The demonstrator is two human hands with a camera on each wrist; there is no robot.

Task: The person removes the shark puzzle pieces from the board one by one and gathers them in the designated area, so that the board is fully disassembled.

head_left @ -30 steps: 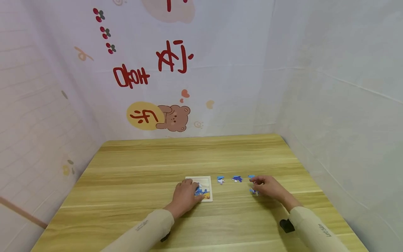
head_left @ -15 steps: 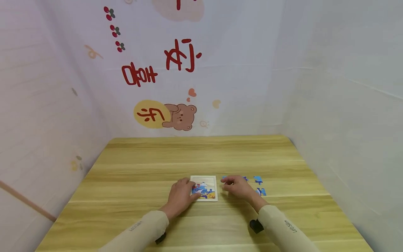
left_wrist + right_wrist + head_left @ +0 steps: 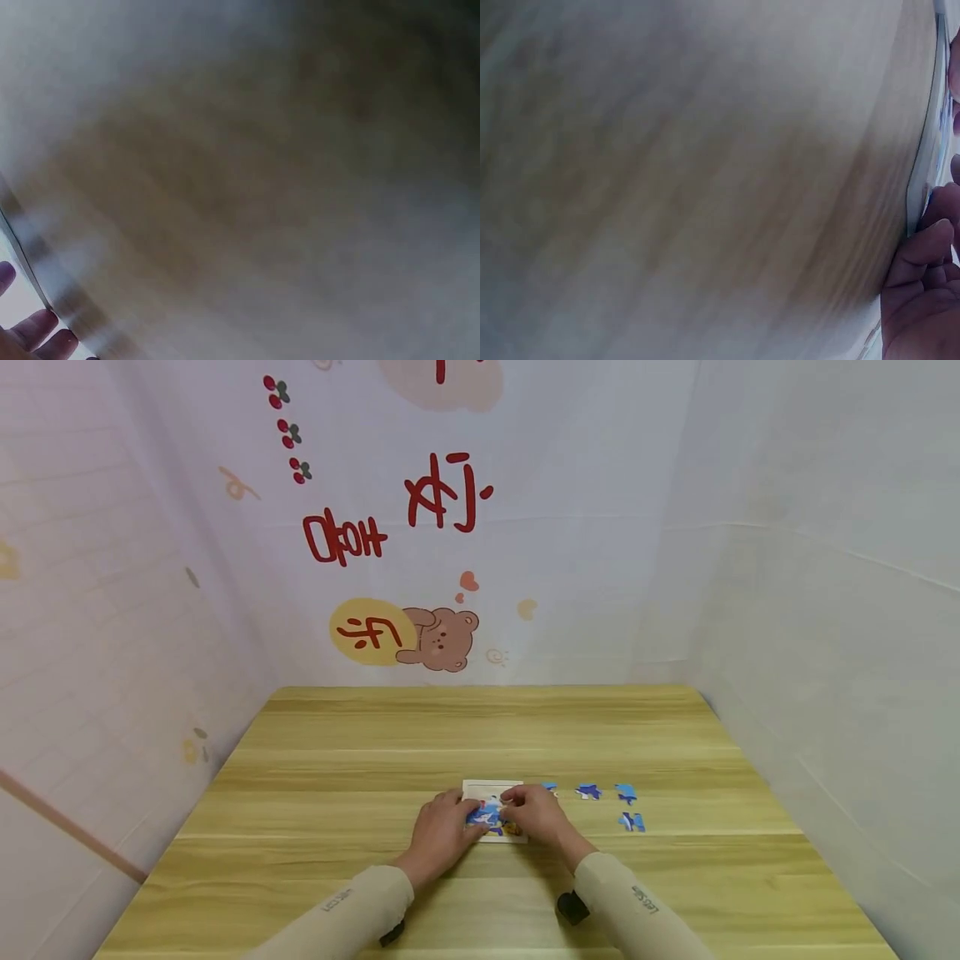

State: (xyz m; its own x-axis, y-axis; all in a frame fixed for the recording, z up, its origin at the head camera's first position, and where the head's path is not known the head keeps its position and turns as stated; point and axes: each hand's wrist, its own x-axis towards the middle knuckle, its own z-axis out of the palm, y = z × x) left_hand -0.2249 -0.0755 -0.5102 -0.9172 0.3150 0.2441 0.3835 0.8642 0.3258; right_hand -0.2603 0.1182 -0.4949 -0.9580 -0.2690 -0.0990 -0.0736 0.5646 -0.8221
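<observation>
A white-framed jigsaw puzzle tray (image 3: 495, 784) lies on the table in the head view, partly filled with a blue and yellow picture. My left hand (image 3: 441, 827) rests on its left side, fingers spread along the edge and thumb low over the picture. In the left wrist view, fingertips (image 3: 37, 326) lie at the tray's edge. My right hand (image 3: 536, 814) is over the tray's right part, thumb and fingers pinching a small puzzle piece that they mostly hide. Its curled fingers (image 3: 930, 244) show beside the tray edge in the right wrist view.
Right of the tray lie several loose blue and white pieces: one partly behind the right hand, a shark-like piece (image 3: 588, 791), a corner-side piece (image 3: 626, 793) and a nearer piece (image 3: 632, 822). The wooden table (image 3: 360, 735) meets fabric walls at the back and sides.
My right hand has moved left from beside the loose pieces to over the tray, fingers still pinched. The left hand stays at the tray. The head view has shifted slightly.
</observation>
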